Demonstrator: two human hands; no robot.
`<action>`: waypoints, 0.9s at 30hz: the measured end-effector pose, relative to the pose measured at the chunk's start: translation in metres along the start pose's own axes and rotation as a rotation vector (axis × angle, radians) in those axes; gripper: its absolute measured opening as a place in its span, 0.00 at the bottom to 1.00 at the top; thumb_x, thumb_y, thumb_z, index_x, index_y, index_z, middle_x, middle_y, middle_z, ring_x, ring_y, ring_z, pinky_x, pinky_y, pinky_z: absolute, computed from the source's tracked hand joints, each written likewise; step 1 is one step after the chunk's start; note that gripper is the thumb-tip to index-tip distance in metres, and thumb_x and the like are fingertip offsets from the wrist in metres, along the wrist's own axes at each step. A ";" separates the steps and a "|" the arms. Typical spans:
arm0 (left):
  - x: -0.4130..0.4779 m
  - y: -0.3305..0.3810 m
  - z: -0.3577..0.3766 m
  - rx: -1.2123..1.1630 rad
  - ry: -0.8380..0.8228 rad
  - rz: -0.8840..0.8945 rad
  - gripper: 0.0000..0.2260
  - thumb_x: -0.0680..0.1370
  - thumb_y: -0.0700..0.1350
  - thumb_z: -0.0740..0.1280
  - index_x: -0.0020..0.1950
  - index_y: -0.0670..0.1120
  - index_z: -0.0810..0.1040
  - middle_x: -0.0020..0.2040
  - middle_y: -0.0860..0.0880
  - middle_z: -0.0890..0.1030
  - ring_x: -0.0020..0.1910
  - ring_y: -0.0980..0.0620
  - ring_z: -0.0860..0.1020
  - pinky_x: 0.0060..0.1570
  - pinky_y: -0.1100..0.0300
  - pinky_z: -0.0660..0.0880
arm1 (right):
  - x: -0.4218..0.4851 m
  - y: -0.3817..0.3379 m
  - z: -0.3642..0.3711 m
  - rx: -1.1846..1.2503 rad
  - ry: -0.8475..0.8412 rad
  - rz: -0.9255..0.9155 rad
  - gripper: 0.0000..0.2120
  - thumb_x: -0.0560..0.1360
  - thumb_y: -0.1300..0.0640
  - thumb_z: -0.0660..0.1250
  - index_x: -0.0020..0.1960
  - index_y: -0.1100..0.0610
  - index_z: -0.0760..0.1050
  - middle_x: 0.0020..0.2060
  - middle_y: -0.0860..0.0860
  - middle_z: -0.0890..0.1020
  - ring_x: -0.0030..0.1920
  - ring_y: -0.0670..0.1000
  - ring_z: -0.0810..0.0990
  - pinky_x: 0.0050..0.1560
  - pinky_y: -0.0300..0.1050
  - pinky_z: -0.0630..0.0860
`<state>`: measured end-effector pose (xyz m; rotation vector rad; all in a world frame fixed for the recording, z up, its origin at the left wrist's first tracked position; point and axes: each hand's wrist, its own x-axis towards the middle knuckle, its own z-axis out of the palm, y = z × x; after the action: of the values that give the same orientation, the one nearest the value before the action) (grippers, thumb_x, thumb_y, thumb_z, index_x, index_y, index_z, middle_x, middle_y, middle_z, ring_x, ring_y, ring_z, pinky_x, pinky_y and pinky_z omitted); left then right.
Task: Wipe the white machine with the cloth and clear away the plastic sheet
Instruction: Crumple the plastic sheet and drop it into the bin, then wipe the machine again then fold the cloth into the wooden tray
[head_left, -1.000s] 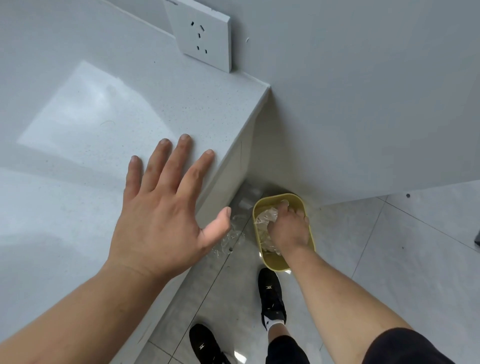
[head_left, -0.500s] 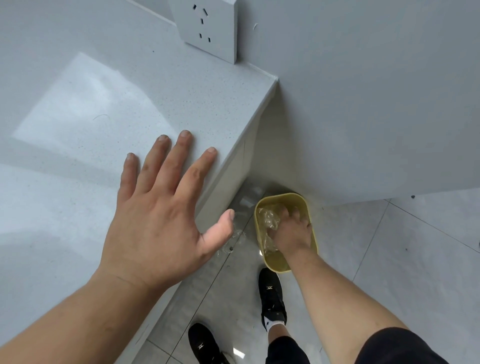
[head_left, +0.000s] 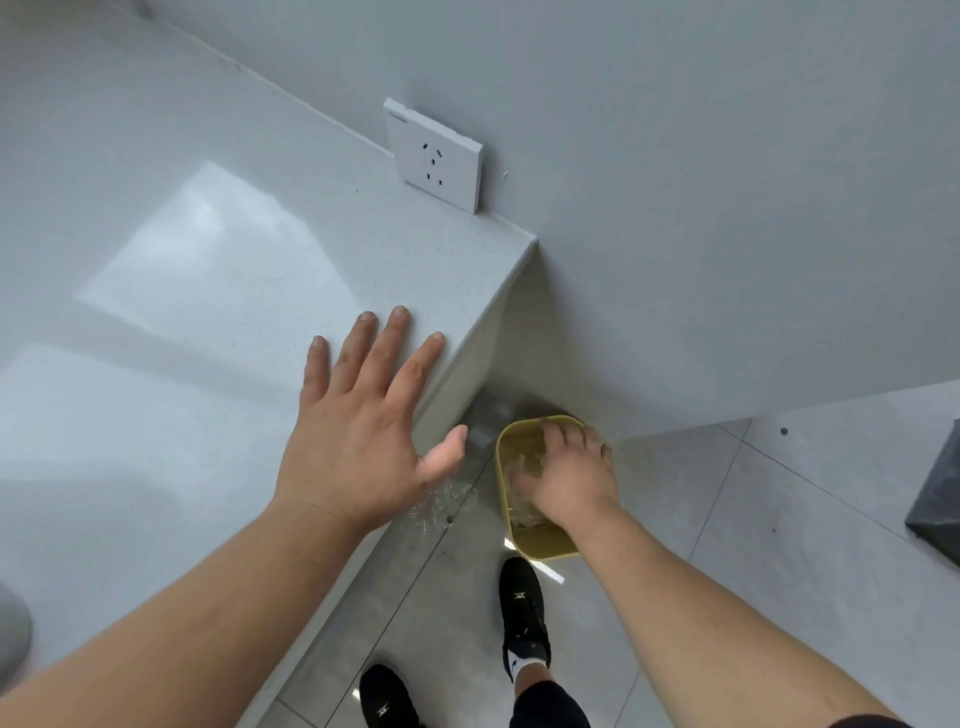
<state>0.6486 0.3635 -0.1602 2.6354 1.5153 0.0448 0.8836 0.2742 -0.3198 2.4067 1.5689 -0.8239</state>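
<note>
Your right grip (head_left: 566, 483) covers most of the plastic sheet (head_left: 522, 457) in the yellow bin (head_left: 545, 545), so you cannot tell whether it pinches the sheet. The right edge cuts off a dark object (head_left: 935, 499), the left edge a grey object (head_left: 13, 634).

The counter (head_left: 208, 260) is pale grey with fine specks, and a bright patch of light shines on its smooth top. The left hand (head_left: 363, 447) lies flat near its right edge with fingers (head_left: 397, 332) spread, and the thumb reaches past the edge. A grey rounded thing (head_left: 13, 629) shows at the lower left, too cut off to tell. The floor (head_left: 727, 519) has grey tiles. On it a yellow bin (head_left: 540, 545) stands near the wall, some crumpled clear plastic (head_left: 441, 501) lies between the bin and the counter's base, and two black shoes (head_left: 522, 608) stand nearer.
</note>
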 end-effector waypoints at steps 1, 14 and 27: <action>0.000 0.000 -0.001 -0.008 -0.007 -0.002 0.38 0.77 0.71 0.59 0.83 0.54 0.61 0.85 0.46 0.57 0.84 0.41 0.53 0.80 0.33 0.52 | -0.007 -0.001 -0.010 0.003 0.015 -0.012 0.50 0.66 0.22 0.50 0.80 0.49 0.61 0.77 0.55 0.71 0.78 0.64 0.63 0.77 0.66 0.60; -0.021 0.007 -0.045 -0.109 -0.163 -0.084 0.40 0.77 0.76 0.47 0.85 0.59 0.49 0.87 0.51 0.49 0.85 0.47 0.45 0.82 0.40 0.45 | -0.089 -0.021 -0.135 -0.008 0.135 -0.158 0.47 0.71 0.20 0.49 0.82 0.45 0.54 0.83 0.51 0.61 0.83 0.60 0.55 0.81 0.62 0.56; -0.050 -0.002 -0.170 -0.129 -0.019 -0.234 0.40 0.75 0.75 0.50 0.84 0.59 0.55 0.86 0.52 0.52 0.85 0.48 0.49 0.83 0.44 0.46 | -0.145 -0.095 -0.256 -0.045 0.333 -0.435 0.45 0.71 0.19 0.48 0.81 0.42 0.53 0.83 0.49 0.61 0.83 0.57 0.56 0.80 0.58 0.57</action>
<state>0.6087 0.3337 0.0096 2.3388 1.7408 0.0956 0.8487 0.3053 -0.0137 2.2899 2.2611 -0.4465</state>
